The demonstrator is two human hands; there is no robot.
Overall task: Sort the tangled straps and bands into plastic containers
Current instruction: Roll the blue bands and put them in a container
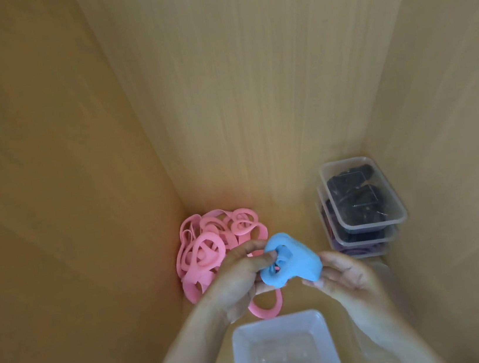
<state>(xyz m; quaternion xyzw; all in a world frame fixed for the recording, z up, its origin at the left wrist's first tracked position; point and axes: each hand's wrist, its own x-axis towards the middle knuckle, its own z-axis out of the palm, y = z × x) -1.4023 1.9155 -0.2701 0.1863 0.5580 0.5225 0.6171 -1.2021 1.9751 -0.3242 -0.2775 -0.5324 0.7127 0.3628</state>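
Empty container: just under both hands, on the person's side, open.
Pink bands: a tangle beyond the left hand, partly hidden by it.
Stacked containers: beyond the right hand, apart from it.
Left hand: thumb and fingers pinch the left end of the blue band.
Right hand: grips the right end.
Blue band: bunched between the hands, long axis left-right. The likely next move is a short drop into the empty container.

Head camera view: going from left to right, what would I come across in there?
Tangled pile of pink rubber bands → bunched-up blue rubber band → stacked clear plastic containers holding dark straps.
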